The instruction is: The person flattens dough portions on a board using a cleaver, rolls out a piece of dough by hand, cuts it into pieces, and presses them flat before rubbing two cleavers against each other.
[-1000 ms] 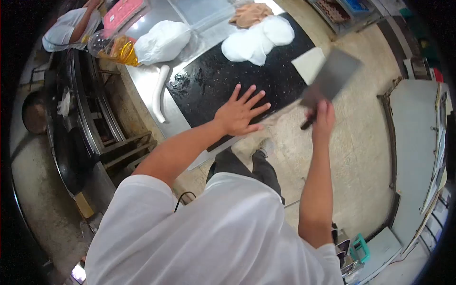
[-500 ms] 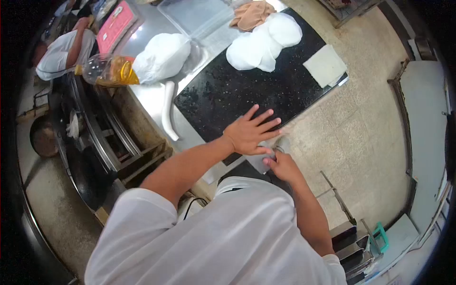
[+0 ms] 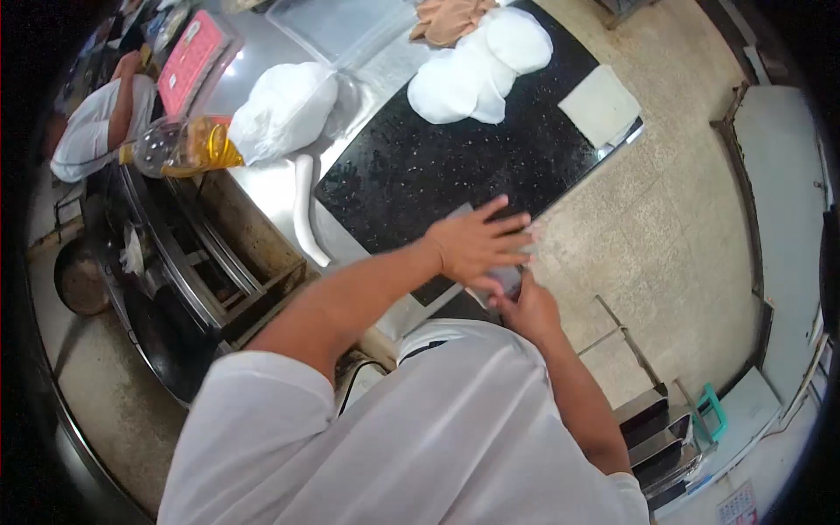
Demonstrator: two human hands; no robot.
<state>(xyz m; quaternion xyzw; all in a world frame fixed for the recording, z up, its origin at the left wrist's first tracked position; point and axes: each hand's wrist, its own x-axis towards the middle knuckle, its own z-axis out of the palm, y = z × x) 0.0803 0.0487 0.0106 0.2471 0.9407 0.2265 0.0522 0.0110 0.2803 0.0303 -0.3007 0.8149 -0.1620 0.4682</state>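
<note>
My left hand (image 3: pixel 481 245) has its fingers spread over the near edge of the black board (image 3: pixel 420 166), and part of the cleaver blade (image 3: pixel 503 278) shows beneath it. The cleaver's handle is in my right hand (image 3: pixel 528 308), just right of my left palm. White round sheets (image 3: pixel 464 83) overlap on the board's far part. A folded pale cloth (image 3: pixel 601 105) lies at its right corner. Left of the board, a long white roll (image 3: pixel 304 210) rests on the steel table (image 3: pixel 271 185).
A white plastic bag (image 3: pixel 284 109), an oil bottle (image 3: pixel 179 147) lying on its side, a pink tray (image 3: pixel 192 61), a clear container (image 3: pixel 341 26) and a brown cloth (image 3: pixel 448 19) are on the table. Another person (image 3: pixel 96 127) is at upper left, beside the stove (image 3: pixel 166 254).
The cleaver has come down from the raised position at the right to under my left hand. Since the middle frame, my left hand has shifted slightly right and the blade shows beyond it.
</note>
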